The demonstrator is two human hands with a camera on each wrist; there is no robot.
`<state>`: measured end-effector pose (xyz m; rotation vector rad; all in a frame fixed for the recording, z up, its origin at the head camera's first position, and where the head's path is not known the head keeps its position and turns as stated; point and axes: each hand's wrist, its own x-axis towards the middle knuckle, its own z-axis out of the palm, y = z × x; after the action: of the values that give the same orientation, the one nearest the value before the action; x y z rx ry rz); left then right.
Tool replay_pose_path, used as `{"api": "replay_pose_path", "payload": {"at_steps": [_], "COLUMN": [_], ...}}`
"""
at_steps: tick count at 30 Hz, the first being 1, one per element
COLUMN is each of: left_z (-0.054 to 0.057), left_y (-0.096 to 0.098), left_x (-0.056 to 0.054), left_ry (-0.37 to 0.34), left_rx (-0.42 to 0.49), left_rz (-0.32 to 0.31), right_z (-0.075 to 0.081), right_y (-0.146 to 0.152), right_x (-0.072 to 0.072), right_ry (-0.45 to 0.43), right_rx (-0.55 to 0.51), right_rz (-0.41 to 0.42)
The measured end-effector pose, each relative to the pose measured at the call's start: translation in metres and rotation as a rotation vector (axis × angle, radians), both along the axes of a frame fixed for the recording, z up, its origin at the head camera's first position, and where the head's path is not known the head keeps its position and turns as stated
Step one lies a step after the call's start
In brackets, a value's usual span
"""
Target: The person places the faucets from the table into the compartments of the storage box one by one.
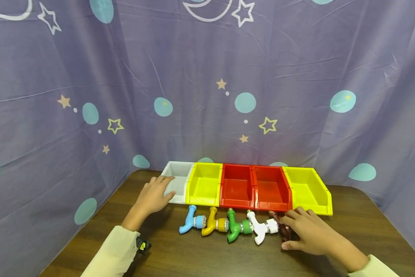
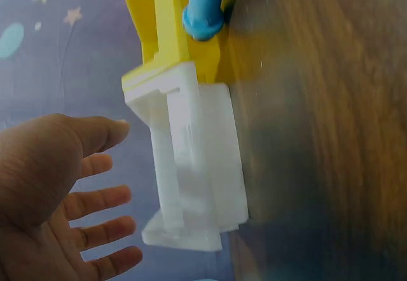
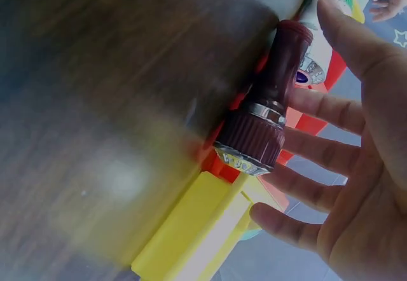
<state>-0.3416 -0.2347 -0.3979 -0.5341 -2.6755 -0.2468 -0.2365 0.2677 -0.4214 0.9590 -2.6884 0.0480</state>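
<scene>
My left hand [image 1: 153, 196], its fingers spread, reaches over the left side of the white bin [image 2: 184, 160] and holds nothing. At the right end of a row of taps, my right hand [image 1: 311, 231] hovers over a dark brown tap [image 3: 261, 122]. Its thumb and fingers are spread around that tap, fingertips right beside it, without a grip. Further left along the row lie a white tap [image 1: 260, 229], a green tap [image 1: 234, 227], a mustard-yellow tap [image 1: 212, 223] and a light blue tap [image 1: 190, 221]. In the head view the right hand partly hides the brown tap.
Behind the taps, the bins stand side by side: white, a yellow bin [image 1: 204, 195], a red bin [image 1: 237, 190], another red bin [image 1: 271, 190] and a yellow bin [image 1: 305, 190] at the right. They sit on a brown wooden table [image 1: 200, 257]. A patterned purple curtain [image 1: 200, 65] hangs behind.
</scene>
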Motion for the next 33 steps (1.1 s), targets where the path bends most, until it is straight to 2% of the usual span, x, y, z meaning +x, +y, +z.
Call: {"api": "replay_pose_path", "payload": {"at_steps": [6, 9, 16, 24, 33], "left_z": [-0.003, -0.004, -0.002, -0.002, -0.006], "left_y": [-0.015, -0.02, -0.025, -0.033, -0.04], "left_x": [-0.011, -0.015, -0.02, -0.027, -0.031], "left_ry": [-0.014, -0.036, -0.112, -0.153, -0.147], "left_rx": [0.091, 0.126, 0.17, 0.295, 0.399], "left_rz": [0.097, 0.119, 0.11, 0.111, 0.108], "right_z": [-0.004, -0.005, -0.004, -0.005, -0.006], "right_y": [0.002, 0.002, 0.004, 0.007, 0.014], "right_x": [-0.001, -0.001, -0.003, -0.004, -0.005], "right_ry": [-0.022, -0.037, -0.082, -0.069, -0.064], "right_rx": [0.019, 0.01, -0.017, -0.015, -0.033], "right_rz": [-0.002, 0.005, 0.012, 0.028, 0.078]}}
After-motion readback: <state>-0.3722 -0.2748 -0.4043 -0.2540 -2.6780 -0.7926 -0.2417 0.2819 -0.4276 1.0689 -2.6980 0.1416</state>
